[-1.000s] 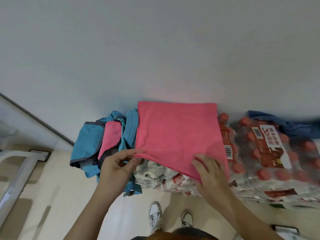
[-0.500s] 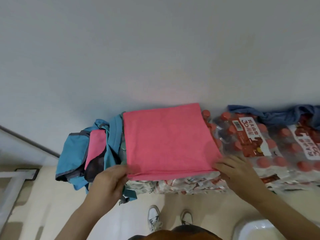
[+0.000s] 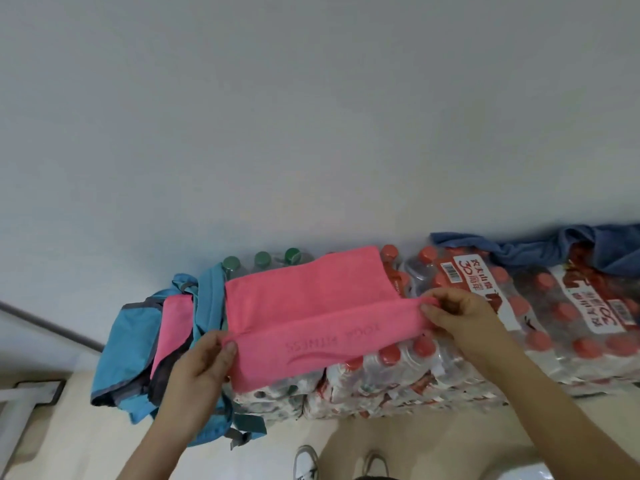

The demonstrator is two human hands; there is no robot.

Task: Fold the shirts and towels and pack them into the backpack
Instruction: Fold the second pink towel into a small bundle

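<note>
Pink towel [image 3: 304, 299] pinched at both ends of its raised fold.
I see my left hand [image 3: 204, 365] and right hand [image 3: 460, 317] each gripping it; it drapes over the front edge of the bottle packs [image 3: 398, 375], blue backpack [image 3: 121, 348] just left.

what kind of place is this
Likely a storage corner or back room: shrink-wrapped packs of bottled water are stacked on the floor against a bare wall, and the pink towel is being folded on them.
</note>
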